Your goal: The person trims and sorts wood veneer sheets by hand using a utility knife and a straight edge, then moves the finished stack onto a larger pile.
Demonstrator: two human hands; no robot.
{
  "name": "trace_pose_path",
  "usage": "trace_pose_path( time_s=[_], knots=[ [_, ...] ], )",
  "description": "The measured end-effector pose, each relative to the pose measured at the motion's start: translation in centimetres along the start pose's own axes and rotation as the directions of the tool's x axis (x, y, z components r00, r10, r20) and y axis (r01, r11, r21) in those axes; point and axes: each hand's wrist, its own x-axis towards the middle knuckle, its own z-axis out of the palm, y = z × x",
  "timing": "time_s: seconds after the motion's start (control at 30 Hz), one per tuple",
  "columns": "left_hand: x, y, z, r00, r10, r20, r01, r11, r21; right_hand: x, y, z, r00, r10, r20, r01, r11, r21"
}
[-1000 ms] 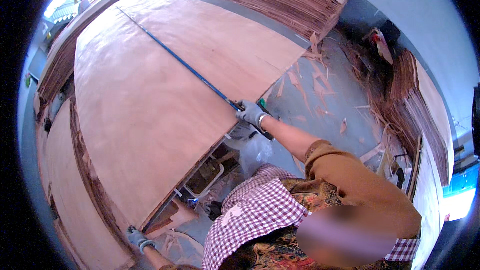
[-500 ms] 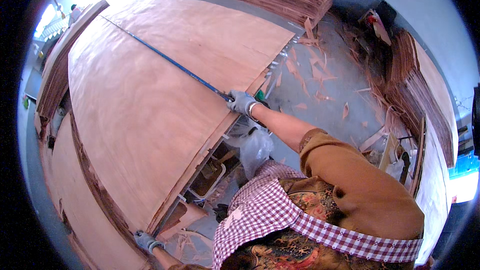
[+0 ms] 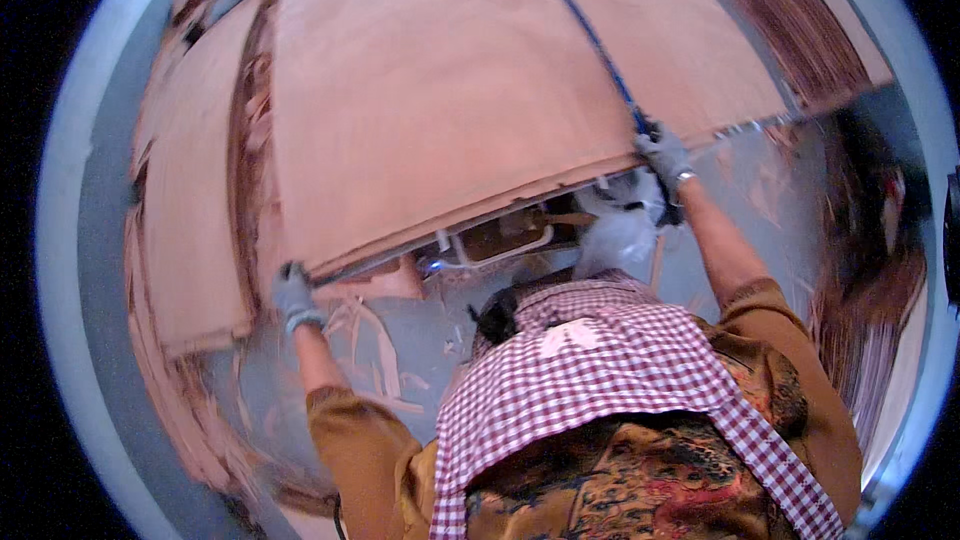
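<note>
A wide, pale wood veneer sheet [image 3: 440, 110] lies on top of a stack, its near edge facing me. Across it runs a long, thin blue pole [image 3: 590, 32], pointing away from me. My right hand [image 3: 662, 152], in a grey glove, is closed around the near end of this pole at the sheet's front edge. At the near left corner, my gloved left hand [image 3: 294, 298] is closed on the veneer sheet, though its fingertips are blurred. Below the edge, close to my right hand, hangs a clear plastic bag [image 3: 615, 240].
More veneer sheets [image 3: 195, 190] are stacked to the left. A tall veneer stack [image 3: 785, 15] stands at the far right, and another stack [image 3: 880, 360] at right. A white metal frame [image 3: 510, 255] shows under the front edge. Veneer scraps [image 3: 375, 350] litter the grey floor.
My view has turned, so the sheet's front edge lies more crosswise and both forearms show. Each hand stays at its place on the edge, the right still holding the pole.
</note>
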Motion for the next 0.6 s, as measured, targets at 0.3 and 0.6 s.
trace_pose_path(
  time_s=[0.3,0.6],
  knots=[
    [0.7,-1.2,-0.7,0.971,0.182,-0.157,-0.066,0.829,0.555,-0.3,0.1,0.0,0.994,0.018,0.104,-0.044,0.966,0.255],
    [0.5,-1.3,0.3,0.966,0.071,-0.247,-0.007,0.968,0.251,1.1,1.6,1.7,0.992,0.124,0.016,-0.124,0.978,0.169]
  ],
)
